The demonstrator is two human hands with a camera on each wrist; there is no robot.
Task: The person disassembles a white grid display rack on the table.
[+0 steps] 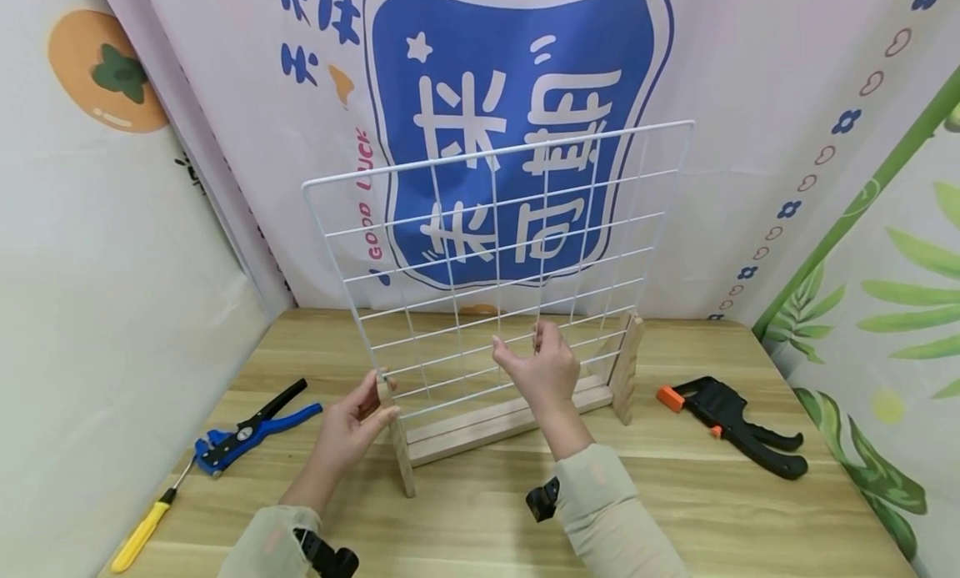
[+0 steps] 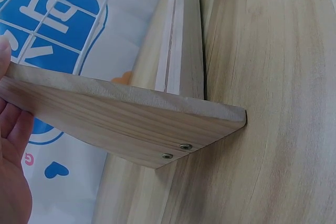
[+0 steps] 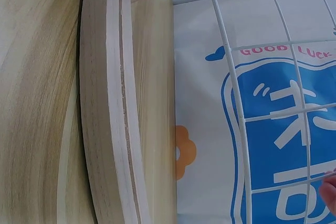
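Observation:
A white wire grid (image 1: 495, 153) stands upright, slightly tilted, between the two side panels of a wooden stand. My left hand (image 1: 348, 424) grips the upper end of the left side panel (image 1: 401, 454), thumb on one side and fingers on the other. Two metal bolt heads (image 2: 185, 146) show low on that panel in the left wrist view. My right hand (image 1: 551, 374) holds the lower middle of the grid by its wires; its fingertips are partly hidden. Below the grid's bottom wire, with a gap, runs the grooved wooden rail (image 3: 100, 103). The right side panel (image 1: 624, 378) stands untouched.
Blue-and-black wire strippers (image 1: 243, 432) and a yellow-handled screwdriver (image 1: 142, 532) lie at the left of the wooden table (image 1: 465, 520). On the right lies a black bar clamp (image 1: 727, 419) with orange parts. A printed cloth (image 1: 720, 228) hangs behind.

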